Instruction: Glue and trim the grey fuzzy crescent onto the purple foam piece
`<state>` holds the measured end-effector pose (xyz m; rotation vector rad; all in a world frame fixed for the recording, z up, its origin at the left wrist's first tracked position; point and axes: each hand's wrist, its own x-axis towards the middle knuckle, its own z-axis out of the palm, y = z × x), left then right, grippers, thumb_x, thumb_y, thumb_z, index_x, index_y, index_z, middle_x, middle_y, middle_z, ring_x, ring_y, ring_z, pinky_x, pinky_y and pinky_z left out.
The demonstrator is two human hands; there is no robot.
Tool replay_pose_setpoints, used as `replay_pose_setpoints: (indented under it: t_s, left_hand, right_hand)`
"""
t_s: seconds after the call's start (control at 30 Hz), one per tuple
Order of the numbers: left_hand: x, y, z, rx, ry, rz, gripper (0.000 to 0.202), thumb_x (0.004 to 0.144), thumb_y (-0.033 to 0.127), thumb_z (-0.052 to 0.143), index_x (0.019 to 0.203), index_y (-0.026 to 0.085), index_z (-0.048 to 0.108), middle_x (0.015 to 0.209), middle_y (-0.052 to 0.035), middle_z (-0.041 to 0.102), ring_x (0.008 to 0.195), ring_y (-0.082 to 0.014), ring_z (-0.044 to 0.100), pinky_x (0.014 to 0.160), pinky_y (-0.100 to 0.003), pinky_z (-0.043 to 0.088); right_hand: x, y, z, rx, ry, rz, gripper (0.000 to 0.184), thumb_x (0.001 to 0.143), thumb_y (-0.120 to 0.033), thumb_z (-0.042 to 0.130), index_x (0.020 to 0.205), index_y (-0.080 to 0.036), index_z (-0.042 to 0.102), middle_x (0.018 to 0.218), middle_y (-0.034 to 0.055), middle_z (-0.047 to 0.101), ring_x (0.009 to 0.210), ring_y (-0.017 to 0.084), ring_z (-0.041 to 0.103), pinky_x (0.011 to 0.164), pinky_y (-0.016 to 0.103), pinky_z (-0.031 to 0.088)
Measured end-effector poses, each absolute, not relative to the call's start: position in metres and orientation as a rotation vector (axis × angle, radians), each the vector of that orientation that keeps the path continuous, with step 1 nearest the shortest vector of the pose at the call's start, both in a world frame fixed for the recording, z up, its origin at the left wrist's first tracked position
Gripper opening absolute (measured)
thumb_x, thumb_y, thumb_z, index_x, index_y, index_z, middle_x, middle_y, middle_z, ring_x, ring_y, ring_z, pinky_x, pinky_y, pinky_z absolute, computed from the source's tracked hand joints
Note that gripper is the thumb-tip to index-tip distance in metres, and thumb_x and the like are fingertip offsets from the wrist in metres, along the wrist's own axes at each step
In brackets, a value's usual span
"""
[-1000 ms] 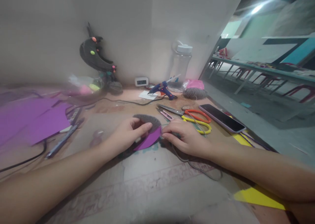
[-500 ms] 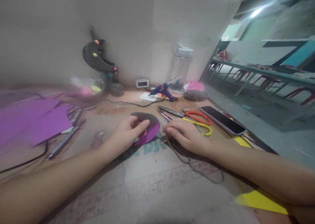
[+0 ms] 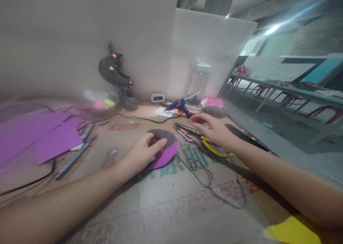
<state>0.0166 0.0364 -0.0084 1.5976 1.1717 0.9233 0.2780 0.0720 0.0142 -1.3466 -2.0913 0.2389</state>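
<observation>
My left hand (image 3: 147,149) pinches a purple paper disc (image 3: 166,156) whose upper part is covered with grey yarn (image 3: 163,134). A loose strand of grey yarn (image 3: 211,187) trails from the disc and loops across the board to the right. My right hand (image 3: 210,128) reaches over the scissors, fingers curved and apart, with nothing seen in them. Its fingertips are close to the handle of the blue glue gun (image 3: 178,106); whether they touch is unclear. Below that hand lie yellow-handled scissors (image 3: 214,149) and pink thread snips (image 3: 184,134). The orange-handled pair is mostly hidden.
Purple sheets (image 3: 59,138) and a pen (image 3: 73,160) lie at left. Behind stand a dark crescent-shaped craft (image 3: 112,72), a small digital clock (image 3: 158,98), a clear bottle (image 3: 199,81) and a grey yarn ball (image 3: 214,111). A phone (image 3: 248,137) is partly behind my right arm.
My right hand has let go of the yarn strand and moved up and away towards the glue gun. The strand now lies loose. My left hand keeps its hold on the disc.
</observation>
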Motion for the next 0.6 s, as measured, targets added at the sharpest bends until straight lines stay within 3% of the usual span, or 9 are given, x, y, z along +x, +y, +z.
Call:
replay_pose_setpoints:
  t_s: [0.17, 0.3, 0.47, 0.6]
  left_hand:
    - [0.017, 0.037, -0.008, 1.555, 1.136, 1.0, 0.03, 0.083, 0.046, 0.059, 0.072, 0.018, 0.054, 0.062, 0.0028, 0.054, 0.057, -0.0134, 0.049, 0.056, -0.026, 0.04]
    - [0.016, 0.039, -0.009, 1.546, 1.151, 1.081, 0.029, 0.082, 0.046, 0.059, 0.08, 0.017, 0.057, 0.07, 0.0001, 0.059, 0.064, -0.015, 0.053, 0.061, -0.028, 0.042]
    - [0.017, 0.038, -0.005, 1.472, 1.079, 1.159, 0.03, 0.081, 0.041, 0.06, 0.101, 0.018, 0.061, 0.103, -0.0074, 0.07, 0.098, -0.0213, 0.063, 0.083, -0.031, 0.048]
    - [0.018, 0.037, -0.005, 1.462, 1.082, 1.149, 0.026, 0.084, 0.037, 0.058, 0.101, 0.019, 0.061, 0.107, -0.0078, 0.07, 0.106, -0.0214, 0.062, 0.091, -0.03, 0.048]
  right_hand:
    - [0.287, 0.121, 0.015, -1.501, -2.123, 0.251, 0.054, 0.085, -0.026, 0.059, 0.138, -0.019, 0.048, 0.137, 0.0114, 0.057, 0.121, 0.025, 0.057, 0.103, 0.04, 0.045]
    - [0.281, 0.165, 0.015, -1.572, -2.104, 0.252, 0.066, 0.083, -0.034, 0.065, 0.14, -0.009, 0.044, 0.144, 0.0198, 0.049, 0.129, 0.031, 0.05, 0.107, 0.043, 0.039]
    - [0.268, 0.196, 0.013, -1.649, -2.095, 0.334, 0.055, 0.081, -0.039, 0.068, 0.125, -0.008, 0.057, 0.123, 0.0179, 0.065, 0.107, 0.027, 0.065, 0.094, 0.037, 0.049]
    - [0.259, 0.196, 0.007, -1.649, -2.055, 0.306, 0.046, 0.078, -0.034, 0.07, 0.116, -0.009, 0.061, 0.114, 0.0158, 0.069, 0.102, 0.027, 0.065, 0.091, 0.037, 0.049]
